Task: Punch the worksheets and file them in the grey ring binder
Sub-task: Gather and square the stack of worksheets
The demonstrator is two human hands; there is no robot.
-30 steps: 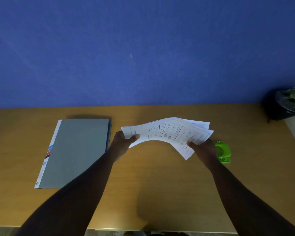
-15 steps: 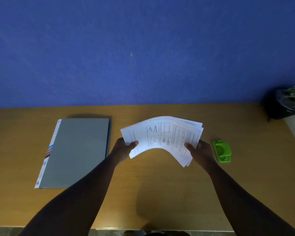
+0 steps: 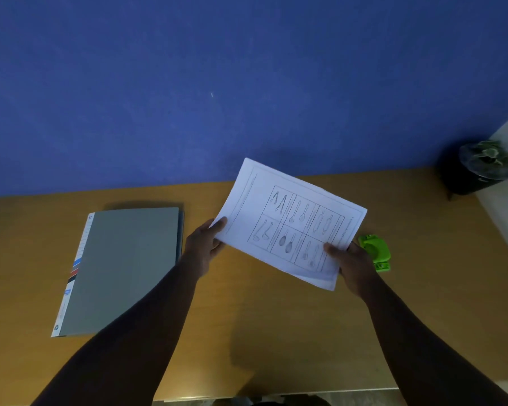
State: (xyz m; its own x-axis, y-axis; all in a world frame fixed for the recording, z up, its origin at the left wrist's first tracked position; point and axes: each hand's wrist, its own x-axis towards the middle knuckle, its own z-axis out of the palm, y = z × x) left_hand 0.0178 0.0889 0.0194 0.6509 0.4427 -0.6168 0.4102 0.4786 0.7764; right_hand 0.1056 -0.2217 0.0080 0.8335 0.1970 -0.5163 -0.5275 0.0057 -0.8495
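Worksheets [image 3: 291,224], a thin white stack, held up off the table [image 3: 276,332] above its middle, tilted so the far left corner rises against the blue wall [image 3: 247,83]. Top sheet shows a printed grid of six boxes with line drawings of utensils; edges of lower sheets peek out at the near right corner. Left hand [image 3: 204,244] pinches the near left corner of the stack, thumb on top. Right hand [image 3: 352,265] closed on the near right edge, thumb laid over the printed face. Grey ring binder [image 3: 123,268] lies shut and flat on the left part of the table, spine label with blue, red and black marks along its left side; its right edge sits just beside the left wrist. Green hole punch [image 3: 377,250] on the table just right of the right hand, partly hidden behind it. Dark pot with a leafy plant [image 3: 481,168] at the far right corner of the table, against the wall.
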